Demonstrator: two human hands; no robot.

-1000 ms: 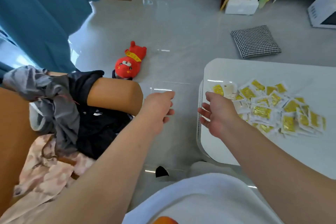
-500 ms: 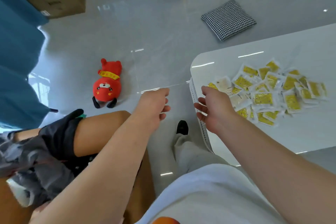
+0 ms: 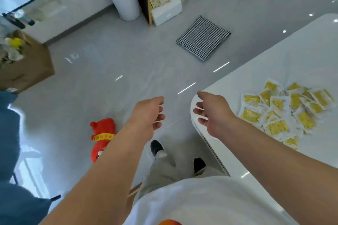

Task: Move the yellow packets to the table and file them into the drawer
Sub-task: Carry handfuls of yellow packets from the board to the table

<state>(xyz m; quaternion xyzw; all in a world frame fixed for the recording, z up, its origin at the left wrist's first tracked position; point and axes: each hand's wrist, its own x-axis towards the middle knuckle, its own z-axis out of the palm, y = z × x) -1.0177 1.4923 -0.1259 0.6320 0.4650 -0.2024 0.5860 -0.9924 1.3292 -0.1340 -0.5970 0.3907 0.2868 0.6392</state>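
Observation:
Several yellow packets (image 3: 285, 109) lie in a loose heap on the white table (image 3: 265, 71) at the right. My right hand (image 3: 213, 113) hovers over the table's rounded corner, left of the heap, fingers loosely curled and holding nothing. My left hand (image 3: 148, 115) hangs in the air over the floor, a short way left of the right hand, relaxed and holding nothing. No drawer shows in this view; only a ribbed strip runs along the table's near edge.
A red plush toy (image 3: 102, 137) lies on the grey floor beside my left forearm. A checked cushion (image 3: 203, 38) lies farther off. A white planter (image 3: 124, 0), a white box (image 3: 166, 9) and a cardboard box (image 3: 23, 65) stand along the far side. My feet (image 3: 157, 148) are below.
The view has lifted and swung away from the sofa and clothes; I now stand by the table corner. Both hands stay in front of me, holding nothing, the right nearest the packets.

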